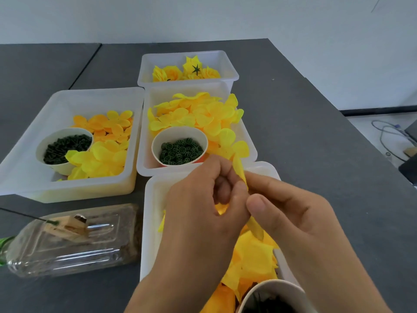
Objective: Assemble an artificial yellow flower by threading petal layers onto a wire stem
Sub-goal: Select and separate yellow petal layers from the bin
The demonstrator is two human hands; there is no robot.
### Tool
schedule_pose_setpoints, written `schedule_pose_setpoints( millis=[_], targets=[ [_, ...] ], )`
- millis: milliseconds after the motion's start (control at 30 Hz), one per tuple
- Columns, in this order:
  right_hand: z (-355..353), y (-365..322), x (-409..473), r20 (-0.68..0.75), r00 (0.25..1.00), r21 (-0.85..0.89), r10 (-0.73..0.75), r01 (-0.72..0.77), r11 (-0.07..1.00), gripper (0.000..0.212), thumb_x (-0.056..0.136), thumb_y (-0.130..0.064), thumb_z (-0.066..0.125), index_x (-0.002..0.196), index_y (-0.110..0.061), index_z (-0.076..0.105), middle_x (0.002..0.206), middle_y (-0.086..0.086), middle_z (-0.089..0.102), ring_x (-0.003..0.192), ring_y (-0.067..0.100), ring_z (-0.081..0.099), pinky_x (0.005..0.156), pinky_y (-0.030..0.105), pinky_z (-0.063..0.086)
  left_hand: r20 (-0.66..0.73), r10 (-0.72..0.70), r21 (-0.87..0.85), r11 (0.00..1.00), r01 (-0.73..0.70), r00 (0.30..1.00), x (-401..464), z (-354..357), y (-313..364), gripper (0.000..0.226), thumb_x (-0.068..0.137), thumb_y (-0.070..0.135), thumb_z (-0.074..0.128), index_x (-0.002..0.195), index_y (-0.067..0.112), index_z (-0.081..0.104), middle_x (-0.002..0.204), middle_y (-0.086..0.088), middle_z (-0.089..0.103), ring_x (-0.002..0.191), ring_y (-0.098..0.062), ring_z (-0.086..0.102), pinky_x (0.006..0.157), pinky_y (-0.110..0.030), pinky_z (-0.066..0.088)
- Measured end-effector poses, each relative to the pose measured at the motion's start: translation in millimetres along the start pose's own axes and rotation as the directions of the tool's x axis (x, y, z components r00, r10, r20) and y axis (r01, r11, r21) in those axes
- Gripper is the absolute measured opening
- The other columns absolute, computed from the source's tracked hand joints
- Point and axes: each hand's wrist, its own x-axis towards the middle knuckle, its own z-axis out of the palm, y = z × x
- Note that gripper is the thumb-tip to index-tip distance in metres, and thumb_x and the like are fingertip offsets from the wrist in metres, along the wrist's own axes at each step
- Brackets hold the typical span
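Head view: a limp yellow petal layer (239, 171) is pinched between left hand (203, 199) and right hand (291, 213); light and floppy, best gripped near its centre.

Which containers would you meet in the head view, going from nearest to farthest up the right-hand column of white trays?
Paper cup at the bottom edge → tray of loose petals under the hands → tray holding the cup of green rings → far tray of finished yellow flowers.
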Motion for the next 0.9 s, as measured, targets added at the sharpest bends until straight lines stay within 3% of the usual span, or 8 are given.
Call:
schedule_pose_setpoints(
  millis=[167,267,367,467,600,700,767,900],
  targets=[
    [-13.9,7.6,7.6,-0.024,0.991,0.028,0.129,-0.128,0.991,0.029,0.072,-0.028,0.063,0.092,-0.013,0.078,0.076,-0.002,0.075,0.072,0.005,0.07,0.064,0.012,0.051,0.072,0.044,0.062,0.997,-0.049,0.996,0.1,-5.6,-2.9,0.016,0.082,0.03,0.06,0.069,0.029,0.05,0.057,0.008,0.038,0.051,-0.004,0.037,0.044,-0.011,0.028],
    [-19.6,9.3,10.4,-0.013,0.99,-0.02,0.141,-0.141,0.99,0.029,0.07,-0.033,0.065,0.087,-0.013,0.078,0.077,0.005,0.075,0.071,0.012,0.07,0.063,0.016,0.053,0.12,0.042,0.055,0.997,-0.049,0.992,0.9,-9.1,-3.3,0.014,0.082,0.033,0.061,0.071,0.029,0.055,0.054,0.011,0.036,0.048,-0.003,0.036,0.044,-0.01,0.028],
    [-20.2,8.6,10.1,-0.019,0.996,-0.147,0.085,-0.087,0.985,0.023,0.073,-0.034,0.064,0.081,-0.016,0.077,0.073,0.002,0.073,0.066,0.009,0.068,0.06,0.015,0.052,0.149,0.024,0.02,0.999,-0.027,0.989,2.2,-11.1,-6.4,0.013,0.082,0.032,0.062,0.071,0.028,0.057,0.05,0.012,0.033,0.047,-0.002,0.034,0.044,-0.011,0.027],
    [-17.0,15.5,8.1,-0.069,0.997,-0.361,-0.018,-0.008,0.933,0.015,0.088,-0.018,0.068,0.074,-0.015,0.072,0.063,0.0,0.067,0.055,0.008,0.059,0.05,0.017,0.046,0.155,0.003,0.018,1.0,-0.005,0.988,0.9,-9.0,-9.2,0.012,0.081,0.031,0.06,0.07,0.028,0.058,0.049,0.014,0.033,0.047,-0.002,0.033,0.044,-0.013,0.028],
    [-20.9,27.0,8.1,-0.282,0.948,-0.543,-0.146,-0.033,0.839,0.025,0.085,-0.011,0.06,0.061,-0.018,0.059,0.052,-0.003,0.056,0.045,0.005,0.048,0.043,0.01,0.034,0.126,-0.064,-0.055,0.996,0.071,0.99,-4.7,-5.3,-10.6,0.01,0.079,0.025,0.051,0.07,0.025,0.053,0.049,0.013,0.034,0.045,-0.002,0.031,0.042,-0.012,0.025],
    [-32.8,25.4,9.3,-0.403,0.901,-0.49,-0.16,-0.065,0.869,0.027,0.085,-0.008,0.05,0.059,-0.015,0.053,0.05,-0.005,0.059,0.042,0.011,0.052,0.038,0.015,0.041,0.105,-0.108,-0.187,0.974,0.126,0.989,-4.4,-10.5,-15.3,0.017,0.081,0.02,0.044,0.065,0.023,0.048,0.053,0.01,0.035,0.048,-0.003,0.029,0.042,-0.018,0.025],
    [-41.4,26.0,8.0,-0.458,0.883,-0.362,-0.103,-0.079,0.929,0.027,0.089,-0.001,0.045,0.063,-0.007,0.052,0.055,0.003,0.065,0.046,0.016,0.061,0.044,0.025,0.052,0.084,-0.125,-0.237,0.961,0.141,0.989,-2.6,-13.8,-20.1,0.017,0.08,0.026,0.043,0.064,0.023,0.048,0.055,0.008,0.036,0.053,-0.01,0.031,0.046,-0.029,0.029],
    [-47.5,26.8,4.1,-0.496,0.867,-0.047,0.048,-0.082,0.996,0.027,0.095,0.002,0.036,0.071,0.004,0.048,0.059,0.019,0.065,0.052,0.028,0.066,0.046,0.03,0.054,0.059,-0.178,-0.384,0.904,0.187,0.982,-3.9,-10.9,-25.3,0.027,0.079,0.025,0.04,0.057,0.032,0.053,0.055,0.011,0.036,0.058,-0.009,0.034,0.058,-0.046,0.03]
  ],
)
